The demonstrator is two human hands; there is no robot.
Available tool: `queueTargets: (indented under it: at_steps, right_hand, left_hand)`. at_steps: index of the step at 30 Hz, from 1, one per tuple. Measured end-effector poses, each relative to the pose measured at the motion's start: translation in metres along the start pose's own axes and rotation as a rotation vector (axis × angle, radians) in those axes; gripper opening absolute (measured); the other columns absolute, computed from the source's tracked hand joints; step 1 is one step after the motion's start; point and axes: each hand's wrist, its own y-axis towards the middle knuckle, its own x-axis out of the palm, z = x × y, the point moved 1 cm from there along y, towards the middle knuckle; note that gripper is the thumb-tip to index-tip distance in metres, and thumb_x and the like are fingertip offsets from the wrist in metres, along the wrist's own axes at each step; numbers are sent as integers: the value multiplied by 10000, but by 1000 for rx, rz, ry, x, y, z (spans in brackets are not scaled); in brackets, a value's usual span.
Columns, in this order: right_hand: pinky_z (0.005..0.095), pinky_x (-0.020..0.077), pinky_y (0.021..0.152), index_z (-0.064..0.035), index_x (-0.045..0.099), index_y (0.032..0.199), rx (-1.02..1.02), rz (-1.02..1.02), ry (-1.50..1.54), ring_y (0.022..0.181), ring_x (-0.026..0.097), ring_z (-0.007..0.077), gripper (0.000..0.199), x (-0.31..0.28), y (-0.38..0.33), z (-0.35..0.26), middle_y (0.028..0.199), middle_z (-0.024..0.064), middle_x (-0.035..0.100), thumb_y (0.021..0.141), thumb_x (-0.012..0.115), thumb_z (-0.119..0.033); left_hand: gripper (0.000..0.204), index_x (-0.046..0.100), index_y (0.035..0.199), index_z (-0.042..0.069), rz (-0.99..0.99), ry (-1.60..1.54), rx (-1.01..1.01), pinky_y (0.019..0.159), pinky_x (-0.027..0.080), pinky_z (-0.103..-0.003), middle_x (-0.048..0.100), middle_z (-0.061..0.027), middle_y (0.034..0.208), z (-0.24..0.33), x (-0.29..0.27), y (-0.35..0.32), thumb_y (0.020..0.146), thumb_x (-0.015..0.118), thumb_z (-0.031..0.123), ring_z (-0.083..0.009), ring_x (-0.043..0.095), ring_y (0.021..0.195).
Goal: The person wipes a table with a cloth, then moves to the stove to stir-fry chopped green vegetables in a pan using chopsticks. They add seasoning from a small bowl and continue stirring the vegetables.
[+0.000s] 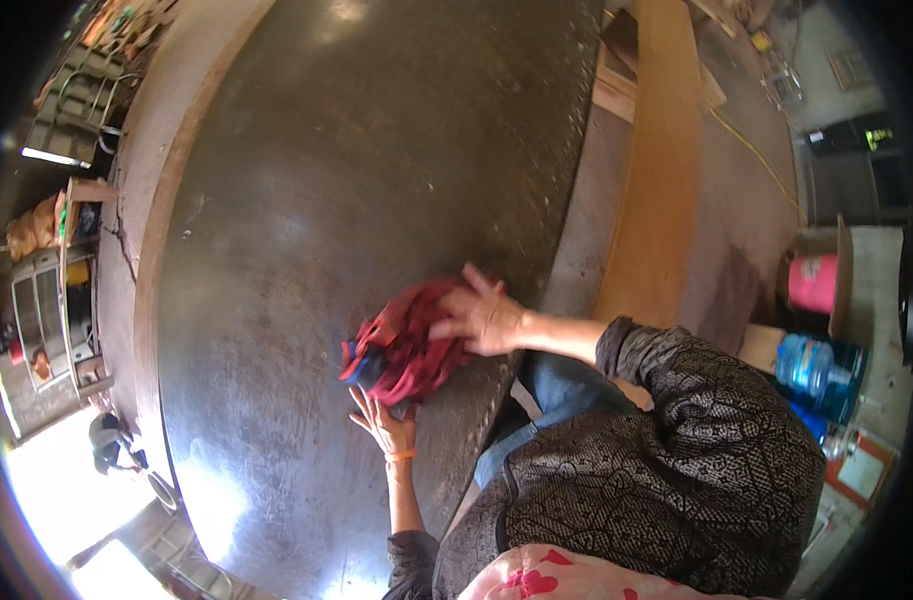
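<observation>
A crumpled red cloth (409, 345) with dark blue parts lies bunched on a large dark, shiny tabletop (377, 180). My right hand (485, 315) is over the cloth's right side, fingers spread and slightly blurred; whether it presses down on the cloth I cannot tell. My left hand (389, 430), with an orange band at the wrist, lies by the cloth's near edge, fingers apart on the tabletop. Its fingertips reach the cloth's lower left edge.
A long wooden board (662, 150) runs beyond the table's right edge. Farther right are a blue water bottle (807, 362) and a pink container (813, 283) in a box. At far left, a person (112, 443) is near a bright doorway (62, 490).
</observation>
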Motion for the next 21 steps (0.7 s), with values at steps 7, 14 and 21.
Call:
queueTargets:
  at_steps: [7,14,21]
  right_hand:
    - [789,184,1054,-202,487,1433,820,440,-607,1412,309,417,573,-206,117,343,1480,243,393,902,583,-393]
    - [716,275,1049,-67,662,1163,548,193,-457,1261,421,527,429,-283,319,501,1322,338,495,809,658,-310]
    - [705,228,1142,-395,554,1348,-593,-278,130,1433,317,371,665,-220,446,414,1527,149,371,715,756,-367]
  left_hand:
    - [852,332,1566,219,121,121,-414,1073,71,-798,117,-211,1654,99,0,176,844,721,453,-489,9,1510]
    - [693,186,1604,175,389,292,-782,1135,65,-720,33,-255,1647,185,24,466,1024,410,483,-548,22,1482]
    - [674,222,1590,134,488,292,-686,1183,120,-621,84,-210,1657,217,15,614,1017,411,433,-452,95,1511]
